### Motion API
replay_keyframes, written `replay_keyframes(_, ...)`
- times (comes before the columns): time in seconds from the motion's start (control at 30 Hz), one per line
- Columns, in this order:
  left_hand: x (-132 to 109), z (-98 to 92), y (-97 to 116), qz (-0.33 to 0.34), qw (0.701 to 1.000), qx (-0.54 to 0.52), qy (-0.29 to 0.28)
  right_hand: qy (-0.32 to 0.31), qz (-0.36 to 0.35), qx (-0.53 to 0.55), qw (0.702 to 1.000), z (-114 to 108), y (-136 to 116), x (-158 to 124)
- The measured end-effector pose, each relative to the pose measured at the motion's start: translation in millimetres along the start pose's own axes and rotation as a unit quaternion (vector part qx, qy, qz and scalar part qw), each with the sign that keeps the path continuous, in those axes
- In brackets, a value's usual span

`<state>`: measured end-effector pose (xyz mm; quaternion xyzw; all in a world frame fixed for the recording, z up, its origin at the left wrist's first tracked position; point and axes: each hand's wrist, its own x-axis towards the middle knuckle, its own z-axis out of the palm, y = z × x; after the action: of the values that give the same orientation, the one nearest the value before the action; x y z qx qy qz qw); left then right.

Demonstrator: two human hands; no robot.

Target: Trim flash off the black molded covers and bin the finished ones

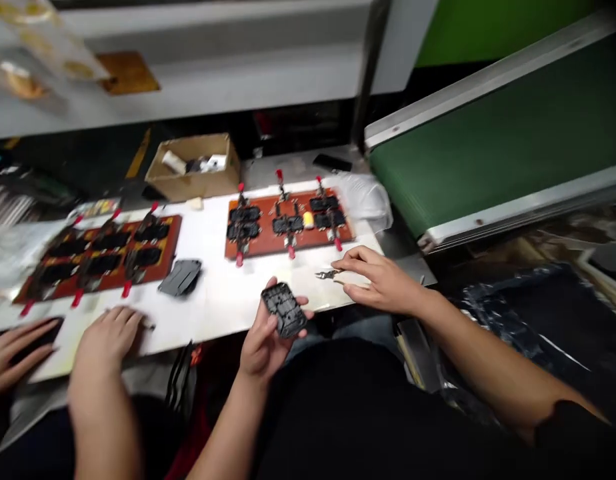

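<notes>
My left hand (266,339) is closed on a black moulded plastic part (284,309) and holds it up at the near edge of the white worktop (213,300). My right hand (381,279) rests on the worktop's right end, its fingers wrapped over small cutting pliers (329,273) whose metal jaws stick out to the left. Just behind both hands lies a red-brown fixture board (268,245) with red-handled clamps and several black parts seated in it.
A second fixture board (101,257) lies at the left, with a loose dark part (181,277) beside it. A co-worker's two hands (105,337) rest at the near left. A cardboard box (193,167) stands behind. A green conveyor belt (498,133) runs at the right.
</notes>
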<state>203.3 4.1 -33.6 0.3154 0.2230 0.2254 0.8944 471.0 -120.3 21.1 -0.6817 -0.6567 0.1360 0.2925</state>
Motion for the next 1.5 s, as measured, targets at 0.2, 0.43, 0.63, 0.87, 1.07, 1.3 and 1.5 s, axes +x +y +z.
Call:
replay_keyframes(0.2,-17.9,-11.5,-9.4,0.077,0.991,0.056,0.091,-0.097,-0.155,0.012,0.983,12.6,-73.4,24.4)
replay_keyframes(0.43,-27.8,-40.6,-34.7,0.058,0.968,0.188,0.158,-0.092,-0.140,0.065,0.984,43.3,-83.7,35.6)
replay_keyframes(0.63,-21.6,-42.5,-36.2,0.028,0.961,0.237,0.137,-0.023,-0.084,0.120,0.989,47.4,-92.2,28.2)
replay_keyframes(0.87,-14.2,-41.6,-0.2,0.033,0.952,0.275,0.129,0.022,-0.053,0.106,0.993,61.2,-97.2,27.4)
replay_keyframes(1.07,69.6,-95.4,234.1,0.091,0.901,0.372,0.204,-0.046,-0.111,0.040,0.992,47.0,-94.6,34.0)
replay_keyframes(1.3,-13.9,-28.6,27.7,-0.026,0.972,0.201,0.120,-0.041,-0.143,0.020,0.989,35.6,-87.4,27.5)
replay_keyframes(1.5,-24.7,-25.2,-1.6,-0.045,0.997,0.016,0.053,-0.032,0.028,-0.094,0.995,17.5,14.9,-8.6)
